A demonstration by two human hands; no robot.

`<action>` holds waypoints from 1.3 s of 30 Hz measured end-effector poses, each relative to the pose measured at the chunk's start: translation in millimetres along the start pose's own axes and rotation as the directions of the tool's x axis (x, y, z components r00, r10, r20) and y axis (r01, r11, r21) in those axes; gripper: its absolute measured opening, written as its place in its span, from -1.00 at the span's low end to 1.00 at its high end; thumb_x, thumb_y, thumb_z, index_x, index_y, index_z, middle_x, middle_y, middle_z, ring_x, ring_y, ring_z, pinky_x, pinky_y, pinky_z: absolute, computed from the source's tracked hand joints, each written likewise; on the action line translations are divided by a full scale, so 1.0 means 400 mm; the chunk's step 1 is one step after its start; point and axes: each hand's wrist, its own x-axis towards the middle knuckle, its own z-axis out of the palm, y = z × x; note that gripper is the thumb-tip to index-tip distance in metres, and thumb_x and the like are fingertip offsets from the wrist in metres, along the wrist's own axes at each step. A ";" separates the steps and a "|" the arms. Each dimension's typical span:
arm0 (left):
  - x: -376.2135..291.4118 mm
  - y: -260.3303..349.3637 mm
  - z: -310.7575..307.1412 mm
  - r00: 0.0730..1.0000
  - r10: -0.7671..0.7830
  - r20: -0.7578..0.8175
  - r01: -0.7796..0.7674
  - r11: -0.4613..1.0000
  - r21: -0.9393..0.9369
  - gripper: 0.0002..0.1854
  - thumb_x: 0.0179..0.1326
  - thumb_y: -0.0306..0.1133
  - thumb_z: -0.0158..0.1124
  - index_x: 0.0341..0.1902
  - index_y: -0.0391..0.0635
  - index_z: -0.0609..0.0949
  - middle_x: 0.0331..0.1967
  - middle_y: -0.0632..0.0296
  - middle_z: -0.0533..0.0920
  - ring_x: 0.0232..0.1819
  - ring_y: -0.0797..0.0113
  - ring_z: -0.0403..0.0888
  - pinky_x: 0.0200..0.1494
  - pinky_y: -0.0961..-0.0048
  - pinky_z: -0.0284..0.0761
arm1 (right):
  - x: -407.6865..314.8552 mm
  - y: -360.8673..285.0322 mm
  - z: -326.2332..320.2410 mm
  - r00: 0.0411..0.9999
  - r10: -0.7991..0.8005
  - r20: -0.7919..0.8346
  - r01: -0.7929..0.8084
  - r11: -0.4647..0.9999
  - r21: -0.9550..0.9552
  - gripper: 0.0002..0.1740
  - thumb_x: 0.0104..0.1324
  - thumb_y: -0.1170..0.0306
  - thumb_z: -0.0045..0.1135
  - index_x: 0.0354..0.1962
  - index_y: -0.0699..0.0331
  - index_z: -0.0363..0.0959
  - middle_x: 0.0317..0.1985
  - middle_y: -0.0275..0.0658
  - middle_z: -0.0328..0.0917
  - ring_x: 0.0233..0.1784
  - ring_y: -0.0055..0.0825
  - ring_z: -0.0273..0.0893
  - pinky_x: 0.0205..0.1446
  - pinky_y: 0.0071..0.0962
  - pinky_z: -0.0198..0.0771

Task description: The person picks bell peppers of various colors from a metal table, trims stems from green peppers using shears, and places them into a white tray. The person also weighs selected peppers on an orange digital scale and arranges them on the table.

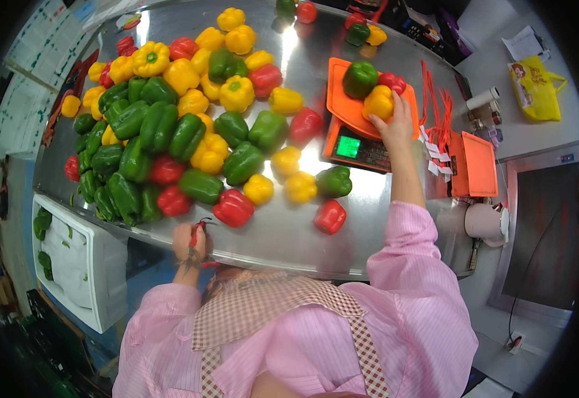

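At the table's front edge my left hand [185, 241] is closed around small red-handled snips [196, 233], whose dark curved blades point away from me. My right hand [394, 122] reaches onto the orange tray [344, 102] of a digital scale [356, 147] with a lit green display. Its fingers and thumb are around a yellow bell pepper [378, 103] lying there. Beside that pepper on the tray are a green bell pepper [360, 79] and a red bell pepper [392, 82]. A heap of green bell peppers [130, 119], mixed with yellow and red ones, covers the table's left side.
Loose peppers, including a red one [330, 217], lie on the steel table [289, 244] before me. Three peppers stand together beyond the scale. Red ties with white tags [436, 124] lie right of it, near a kettle [483, 221]. A white foam box [108, 278] is at lower left.
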 end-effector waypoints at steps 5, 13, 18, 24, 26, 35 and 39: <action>-0.001 -0.004 0.002 1.000 -0.004 0.027 0.003 0.999 0.035 -0.80 0.18 -0.27 0.27 -0.33 -0.16 0.58 -0.34 0.02 0.57 -0.21 -0.07 0.51 -0.14 0.09 0.44 | 0.047 -0.018 0.022 0.995 0.032 -0.097 -0.043 0.992 -0.115 -0.04 0.07 0.11 0.51 0.37 0.15 0.23 0.41 0.05 0.20 0.40 0.05 0.28 0.38 -0.17 0.32; -0.002 -0.001 0.002 1.000 -0.018 -0.023 0.019 0.999 0.043 -0.82 0.16 -0.27 0.29 -0.34 -0.13 0.58 -0.37 0.05 0.57 -0.25 -0.05 0.51 -0.18 0.10 0.45 | -0.105 -0.277 0.009 0.920 -0.341 0.192 0.257 0.896 0.363 -0.72 0.24 0.38 0.32 -0.09 0.20 0.62 -0.27 -0.25 0.68 -0.10 -0.28 0.61 -0.02 -0.26 0.50; -0.001 0.012 -0.003 0.999 -0.045 -0.021 0.046 0.998 0.051 -0.81 0.15 -0.26 0.30 -0.35 -0.12 0.58 -0.38 0.07 0.57 -0.25 -0.04 0.51 -0.19 0.11 0.45 | -0.108 -0.406 0.149 0.670 -0.586 0.455 0.521 0.808 0.274 -0.47 0.06 0.47 0.34 0.05 0.19 0.51 0.17 -0.18 0.48 0.30 -0.15 0.38 0.28 -0.21 0.37; 0.001 0.011 -0.011 0.999 -0.047 -0.009 0.048 0.998 0.034 -0.79 0.14 -0.23 0.31 -0.35 -0.11 0.58 -0.37 0.06 0.58 -0.23 -0.05 0.52 -0.20 0.08 0.45 | -0.064 -0.462 0.297 0.426 -0.712 0.559 0.758 0.618 0.209 -0.40 0.14 0.40 0.23 0.19 0.09 0.42 0.24 -0.23 0.41 0.42 -0.20 0.27 0.36 -0.17 0.28; 0.001 0.013 -0.008 0.998 -0.066 0.001 0.066 0.997 0.040 -0.79 0.14 -0.22 0.31 -0.35 -0.10 0.58 -0.37 0.06 0.58 -0.23 -0.05 0.52 -0.19 0.08 0.46 | -0.048 -0.466 0.332 0.372 -0.732 0.571 0.815 0.552 0.177 -0.46 0.18 0.38 0.18 0.16 0.07 0.43 0.19 -0.25 0.44 0.37 -0.23 0.32 0.32 -0.19 0.30; 0.005 0.011 -0.009 1.000 -0.028 0.007 0.028 0.999 0.035 -0.82 0.14 -0.28 0.29 -0.34 -0.13 0.58 -0.36 0.05 0.56 -0.24 -0.05 0.51 -0.19 0.09 0.45 | 0.012 -0.461 0.235 0.532 -0.540 0.652 0.554 0.805 0.215 -0.22 -0.17 0.09 0.59 0.00 0.21 0.49 -0.01 -0.14 0.56 0.08 -0.14 0.53 0.16 -0.14 0.43; 0.000 0.003 -0.007 1.000 -0.016 0.006 0.016 0.999 0.033 -0.82 0.14 -0.29 0.30 -0.33 -0.15 0.58 -0.37 0.04 0.56 -0.24 -0.05 0.51 -0.20 0.09 0.45 | -0.086 -0.361 0.096 0.869 -0.183 0.460 -0.203 0.715 0.668 -0.08 -0.10 0.31 0.59 0.24 0.24 0.33 0.03 -0.19 0.55 0.11 -0.36 0.55 0.21 -0.33 0.46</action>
